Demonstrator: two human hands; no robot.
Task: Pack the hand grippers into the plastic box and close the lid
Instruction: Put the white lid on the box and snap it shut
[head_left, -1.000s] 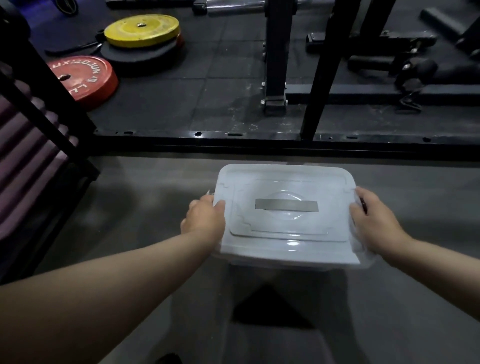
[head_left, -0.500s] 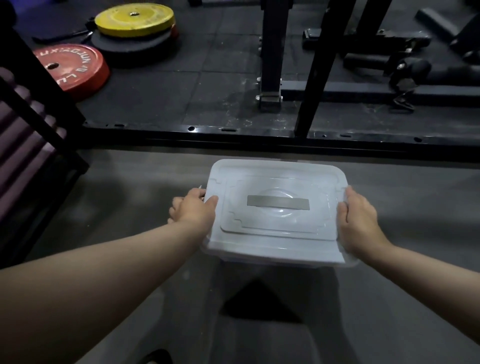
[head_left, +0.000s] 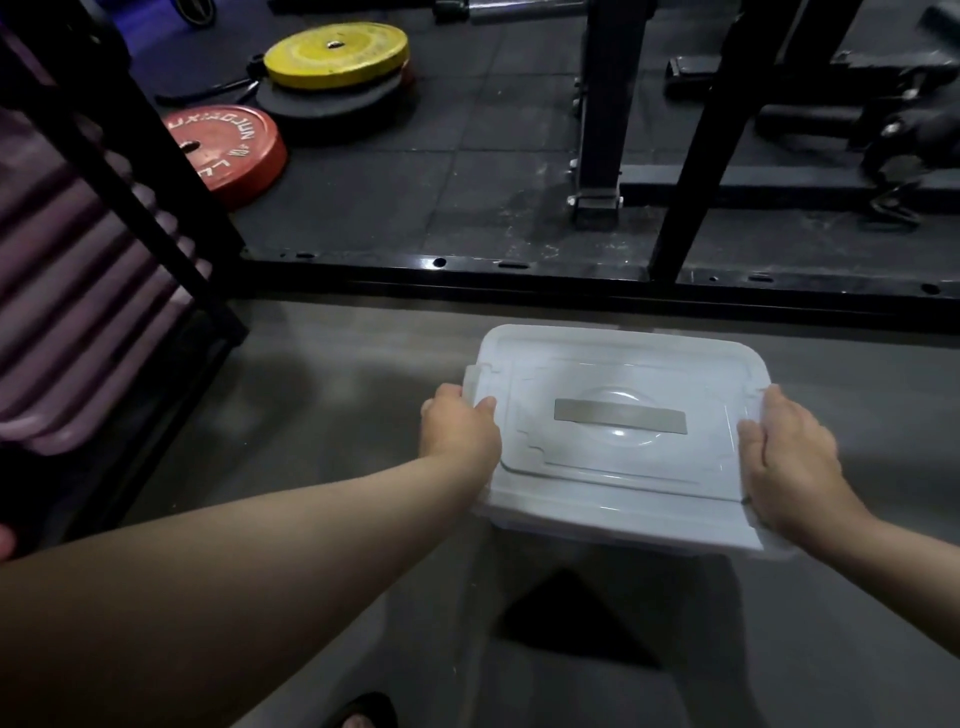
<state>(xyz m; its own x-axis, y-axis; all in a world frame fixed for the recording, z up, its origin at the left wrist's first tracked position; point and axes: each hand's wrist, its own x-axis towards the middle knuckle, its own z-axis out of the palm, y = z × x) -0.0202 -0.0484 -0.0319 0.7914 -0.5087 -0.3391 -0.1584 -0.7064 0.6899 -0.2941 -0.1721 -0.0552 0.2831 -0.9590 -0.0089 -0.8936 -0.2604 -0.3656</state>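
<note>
I hold the plastic box (head_left: 623, 525), lid (head_left: 618, 467) on, over the grey floor (head_left: 311, 415) near its far edge. My left hand (head_left: 460, 431) and right hand (head_left: 795, 462) clamp its short ends, fingers curled round, thumbs on top. The hand grippers inside are hidden. If the side latches aren't snapped, a tilt could pop the lid.

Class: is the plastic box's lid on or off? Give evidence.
On: the lid covers the box fully; the left hand and right hand hold its ends. Latched: cannot tell.
</note>
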